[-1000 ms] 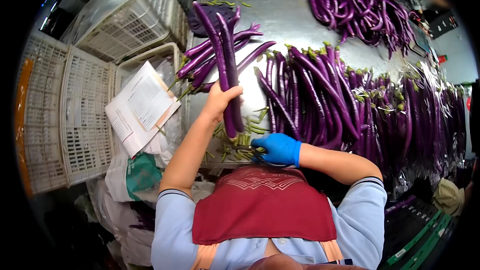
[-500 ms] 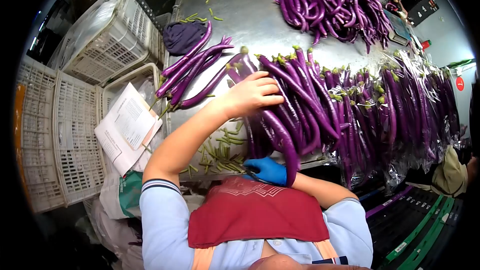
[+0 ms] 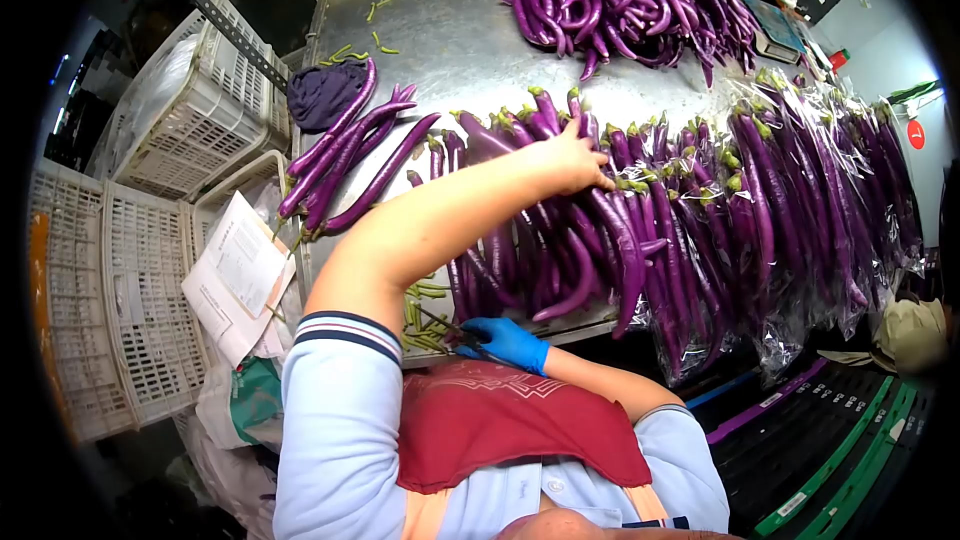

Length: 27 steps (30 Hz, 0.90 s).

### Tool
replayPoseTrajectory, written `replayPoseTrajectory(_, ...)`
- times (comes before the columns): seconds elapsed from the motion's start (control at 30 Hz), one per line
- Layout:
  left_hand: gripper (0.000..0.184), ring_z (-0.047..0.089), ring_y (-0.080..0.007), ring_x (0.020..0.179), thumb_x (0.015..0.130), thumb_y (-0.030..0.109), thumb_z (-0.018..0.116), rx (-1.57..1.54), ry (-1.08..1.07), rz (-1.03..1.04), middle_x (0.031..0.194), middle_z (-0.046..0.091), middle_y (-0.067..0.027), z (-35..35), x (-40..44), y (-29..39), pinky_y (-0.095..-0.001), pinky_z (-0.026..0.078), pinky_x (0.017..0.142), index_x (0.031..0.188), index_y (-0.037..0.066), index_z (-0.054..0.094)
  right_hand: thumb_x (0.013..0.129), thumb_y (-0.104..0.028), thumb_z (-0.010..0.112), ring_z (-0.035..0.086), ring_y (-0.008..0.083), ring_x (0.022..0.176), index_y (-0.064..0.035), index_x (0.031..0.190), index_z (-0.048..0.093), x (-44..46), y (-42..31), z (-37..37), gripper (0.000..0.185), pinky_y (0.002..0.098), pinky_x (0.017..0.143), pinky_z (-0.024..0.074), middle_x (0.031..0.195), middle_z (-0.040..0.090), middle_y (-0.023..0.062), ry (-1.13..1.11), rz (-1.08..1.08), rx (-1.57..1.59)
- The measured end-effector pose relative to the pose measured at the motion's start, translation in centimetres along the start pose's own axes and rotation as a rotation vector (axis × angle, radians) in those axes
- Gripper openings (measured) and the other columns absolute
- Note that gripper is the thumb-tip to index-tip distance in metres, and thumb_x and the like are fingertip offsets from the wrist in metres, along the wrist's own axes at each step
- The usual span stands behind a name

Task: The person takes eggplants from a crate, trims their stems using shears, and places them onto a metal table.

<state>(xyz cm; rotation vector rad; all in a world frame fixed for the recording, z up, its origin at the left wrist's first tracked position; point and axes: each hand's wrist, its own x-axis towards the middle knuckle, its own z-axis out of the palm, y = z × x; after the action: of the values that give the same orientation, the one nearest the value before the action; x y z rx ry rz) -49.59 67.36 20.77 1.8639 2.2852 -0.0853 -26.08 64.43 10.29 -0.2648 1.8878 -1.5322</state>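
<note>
Along the near edge of the steel table (image 3: 440, 52) I see a row of eggplants (image 3: 518, 265), and the bare left hand (image 3: 580, 162) lies over their stem ends; I can't tell whether it grips any. The blue-gloved right hand (image 3: 510, 343), at the table's near edge, clenches dark scissors (image 3: 468, 337) beside cut stems (image 3: 415, 320).

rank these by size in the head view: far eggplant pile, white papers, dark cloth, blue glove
1. Far eggplant pile
2. White papers
3. Dark cloth and blue glove: too alike to rank
</note>
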Motion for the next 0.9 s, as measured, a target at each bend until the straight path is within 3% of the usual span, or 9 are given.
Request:
replayPoseTrajectory(0.17, 0.052, 0.040, -0.0301, 0.124, 0.087, 0.014, 0.045, 0.183, -0.120, -0.158, 0.139, 0.037, -0.0085, 0.4, 1.9, 2.0, -0.0568, 0.028, 0.100, 0.135, 0.034, 0.038, 0.081, -0.029, 0.068, 0.062, 0.0208, 0.092, 0.0014, 0.116, 0.053, -0.8, -0.4, -0.5, 0.049, 0.0307, 0.081, 0.0475, 0.101, 0.064, 0.0161, -0.044, 0.032, 0.009)
replayPoseTrajectory(0.27, 0.056, 0.038, -0.0295, 0.126, 0.080, 0.007, 0.053, 0.078, 0.147, -0.087, 0.136, 0.040, -0.0124, -0.7, -2.3, 1.2, -0.0564, 0.025, 0.103, 0.133, 0.021, 0.041, 0.080, -0.028, 0.069, 0.062, 0.0179, 0.090, 0.0020, 0.117, 0.052, -0.5, -0.2, -0.1, 0.050, 0.0301, 0.080, 0.0478, 0.098, 0.065, 0.0153, -0.073, 0.036, -0.012)
replayPoseTrajectory(0.37, 0.053, 0.048, -0.0263, 0.114, 0.071, -0.004, 0.056, -0.062, 0.461, -0.173, 0.114, 0.056, -0.0120, -3.4, -12.0, 0.8, -0.0411, 0.039, 0.094, 0.122, 0.010, 0.050, 0.080, -0.025, 0.070, 0.058, 0.0140, 0.091, 0.0038, 0.115, 0.052, -0.5, -0.8, 0.9, 0.049, 0.0282, 0.080, 0.0471, 0.100, 0.063, 0.0110, -0.021, 0.000, 0.035)
replayPoseTrajectory(0.43, 0.043, 0.055, -0.0333, 0.102, 0.068, -0.004, 0.059, -0.066, 0.611, -0.343, 0.105, 0.061, -0.0132, -4.2, -20.4, 0.4, -0.0400, 0.044, 0.089, 0.110, 0.005, 0.057, 0.079, -0.027, 0.070, 0.055, 0.0121, 0.082, 0.0037, 0.111, 0.054, 0.4, 0.4, 2.3, 0.047, 0.0288, 0.075, 0.0470, 0.090, 0.062, 0.0108, 0.020, -0.074, 0.128)
replayPoseTrajectory(0.6, 0.039, 0.054, -0.0249, 0.109, 0.079, -0.003, 0.052, -0.235, 0.840, -1.112, 0.116, 0.058, -0.0135, 0.8, -43.3, 9.4, -0.0338, 0.038, 0.096, 0.118, 0.002, 0.054, 0.080, -0.022, 0.069, 0.051, 0.0094, 0.079, 0.0031, 0.113, 0.053, 1.4, -0.5, 5.4, 0.044, 0.0280, 0.073, 0.0462, 0.087, 0.060, 0.0075, 0.019, -0.163, 0.273)
replayPoseTrajectory(0.7, 0.036, 0.056, -0.0219, 0.106, 0.083, 0.001, 0.052, -0.352, 0.882, -1.590, 0.114, 0.059, -0.0132, 7.7, -54.3, 19.1, -0.0331, 0.040, 0.092, 0.119, 0.001, 0.054, 0.080, -0.017, 0.069, 0.051, 0.0104, 0.074, 0.0012, 0.112, 0.054, 1.4, -2.6, 7.5, 0.039, 0.0262, 0.069, 0.0458, 0.085, 0.058, 0.0051, 0.101, -0.418, -0.107)
replayPoseTrajectory(0.77, 0.032, 0.058, -0.0212, 0.100, 0.084, 0.006, 0.054, -0.537, 0.900, -1.777, 0.107, 0.062, -0.0108, 11.7, -58.4, 26.6, -0.0313, 0.044, 0.085, 0.115, 0.002, 0.056, 0.081, -0.013, 0.067, 0.050, 0.0107, 0.068, 0.0004, 0.108, 0.055, 1.3, -4.9, 8.4, 0.033, 0.0261, 0.062, 0.0443, 0.083, 0.057, 0.0037, -0.107, 0.079, 0.190)
replayPoseTrajectory(0.8, 0.029, 0.061, -0.0191, 0.088, 0.084, 0.008, 0.054, -0.587, 0.932, -1.892, 0.096, 0.064, -0.0107, 14.4, -59.3, 30.2, -0.0297, 0.046, 0.079, 0.111, 0.002, 0.057, 0.082, -0.010, 0.064, 0.047, 0.0086, 0.062, -0.0007, 0.103, 0.056, 2.1, -4.0, 9.1, 0.025, 0.0249, 0.054, 0.0411, 0.076, 0.054, 0.0014, -0.101, -0.128, 0.080)
replayPoseTrajectory(0.9, 0.020, 0.062, -0.0227, 0.072, 0.080, 0.016, 0.056, -0.775, 0.766, -1.993, 0.083, 0.064, -0.0146, 21.0, -61.0, 38.5, -0.0327, 0.048, 0.065, 0.092, 0.002, 0.062, 0.085, -0.006, 0.056, 0.039, 0.0057, 0.048, -0.0022, 0.110, 0.049, 2.6, -6.7, 12.8, 0.027, 0.0184, 0.042, 0.0288, 0.062, 0.046, -0.0021, -0.151, 0.045, 0.340)
